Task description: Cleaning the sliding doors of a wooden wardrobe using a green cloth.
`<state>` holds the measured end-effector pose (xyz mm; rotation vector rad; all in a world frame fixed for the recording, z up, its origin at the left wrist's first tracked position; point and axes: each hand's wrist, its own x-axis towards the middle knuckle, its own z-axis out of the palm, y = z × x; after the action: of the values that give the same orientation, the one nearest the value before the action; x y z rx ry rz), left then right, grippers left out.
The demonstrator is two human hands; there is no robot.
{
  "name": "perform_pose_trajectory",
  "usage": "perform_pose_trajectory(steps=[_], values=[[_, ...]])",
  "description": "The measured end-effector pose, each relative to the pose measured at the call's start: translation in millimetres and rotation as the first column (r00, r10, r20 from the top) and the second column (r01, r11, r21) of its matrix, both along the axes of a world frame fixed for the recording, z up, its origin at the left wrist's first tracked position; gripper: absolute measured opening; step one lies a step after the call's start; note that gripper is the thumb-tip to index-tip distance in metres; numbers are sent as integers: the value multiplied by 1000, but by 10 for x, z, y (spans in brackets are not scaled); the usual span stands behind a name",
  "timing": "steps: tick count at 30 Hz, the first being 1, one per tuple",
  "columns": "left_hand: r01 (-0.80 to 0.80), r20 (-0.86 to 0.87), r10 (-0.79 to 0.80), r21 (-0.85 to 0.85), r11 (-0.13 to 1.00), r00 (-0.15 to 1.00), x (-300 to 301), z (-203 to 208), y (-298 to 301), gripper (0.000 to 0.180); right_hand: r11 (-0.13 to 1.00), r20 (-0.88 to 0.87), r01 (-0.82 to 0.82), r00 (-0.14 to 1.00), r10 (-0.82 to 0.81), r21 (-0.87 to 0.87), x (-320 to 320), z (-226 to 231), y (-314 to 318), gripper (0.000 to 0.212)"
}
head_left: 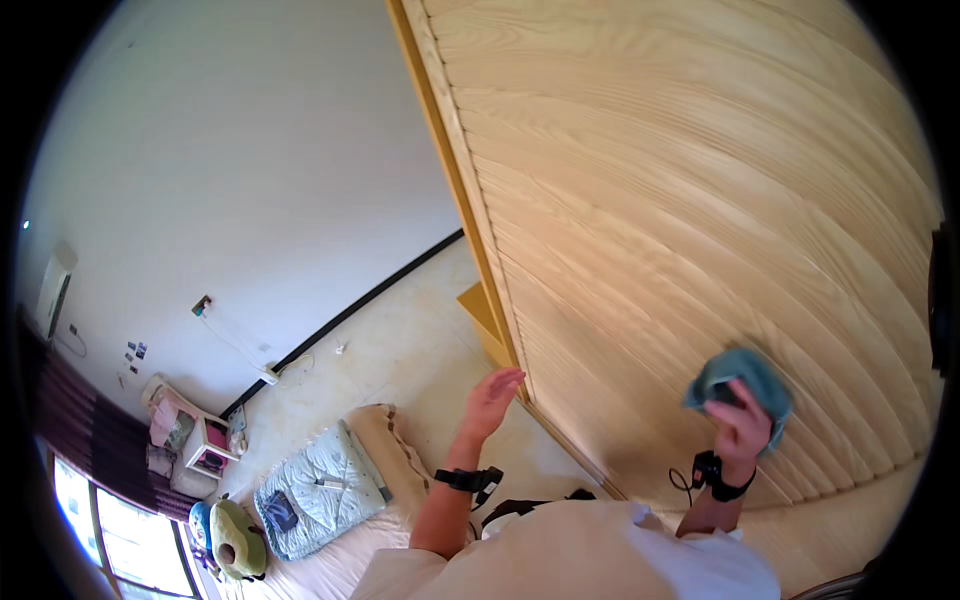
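A teal cloth (762, 385) lies bunched against a large light-wood panel (640, 200) with fine grain and ridges. My right hand (742, 432) grips the cloth, fingers bent over it, low on the right part of the panel. Near the panel's left edge is my left hand (490, 400), fingers stretched out and holding nothing; whether its fingertips touch the wooden edge I cannot tell. Each wrist carries a black strap with a small device, and a thin cable loops by the right one.
To the lower left stands a bed with a folded pale-blue quilt (318, 490) and an avocado-shaped plush (238, 540). A yellowish wooden box-like piece (485, 325) sits behind the panel's edge. A power strip (268, 376) with a white cord lies by the wall.
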<state>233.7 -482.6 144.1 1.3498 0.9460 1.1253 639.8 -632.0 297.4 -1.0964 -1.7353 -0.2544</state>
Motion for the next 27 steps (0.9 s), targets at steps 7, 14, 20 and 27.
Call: perform_pose_trajectory(steps=[7, 14, 20, 27], values=[[-260, -138, 298, 242, 935, 945, -33, 144, 1200, 34, 999, 76, -11, 997, 14, -43, -656, -165, 779, 25], [-448, -89, 587, 558, 699, 805, -190, 422, 2641, 93, 979, 18, 147, 989, -146, -138, -929, -188, 1153, 15], [-166, 65, 155, 491, 855, 986, -142, 743, 3408, 100, 798, 77, 571, 802, -592, 192, -938, -310, 980, 17], [4, 136, -51, 326, 945, 989, -91, 727, 3538, 79, 231, -263, 821, 412, -872, 522, -1143, 66, 1386, 22]])
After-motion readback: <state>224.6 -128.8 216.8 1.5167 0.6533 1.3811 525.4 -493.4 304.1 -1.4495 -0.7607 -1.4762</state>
